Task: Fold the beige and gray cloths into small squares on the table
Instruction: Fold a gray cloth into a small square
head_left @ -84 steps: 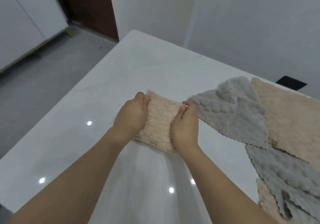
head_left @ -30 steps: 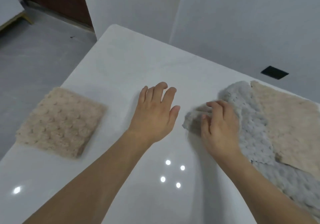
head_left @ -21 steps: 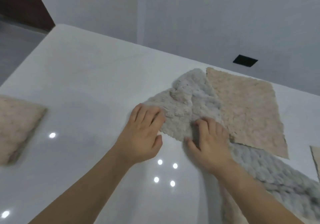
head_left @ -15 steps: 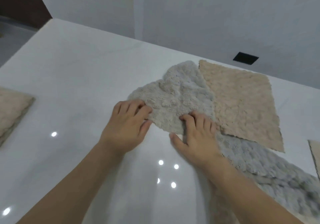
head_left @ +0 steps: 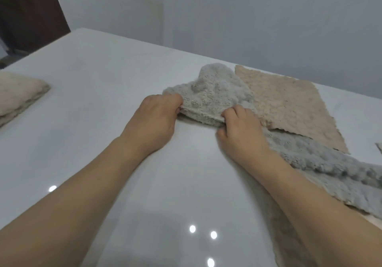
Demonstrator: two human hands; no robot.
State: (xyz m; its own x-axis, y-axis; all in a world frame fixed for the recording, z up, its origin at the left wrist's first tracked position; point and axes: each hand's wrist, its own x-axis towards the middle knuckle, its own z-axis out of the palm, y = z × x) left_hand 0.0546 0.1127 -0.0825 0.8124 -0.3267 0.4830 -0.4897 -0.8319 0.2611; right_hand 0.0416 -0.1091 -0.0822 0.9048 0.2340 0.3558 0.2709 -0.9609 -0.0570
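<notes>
Now, line by line:
Left hand (head_left: 154,120): centre of the frame, fingers curled round the near left edge of the gray cloth (head_left: 208,99), pinching it just above the table (head_left: 99,76).
Right hand (head_left: 240,134): right of centre, fingers curled over the same near edge further along, gripping it; thumb tucked toward the tabletop.
Gray cloth: between and beyond the two hands, centre right of the frame, rumpled, with a raised bump near its far corner; its right side touches the flat beige cloth (head_left: 289,105).
Flat beige cloth: spread open, upper right of the frame, overlapping the second gray cloth (head_left: 322,163).
Second gray cloth: lower right, running under the right forearm toward the frame edge.
Folded beige cloth (head_left: 18,97): far left edge of the frame, a thick folded stack, well apart from both hands.
Table: white, glossy, with small bright light reflections in the lower part of the frame.
</notes>
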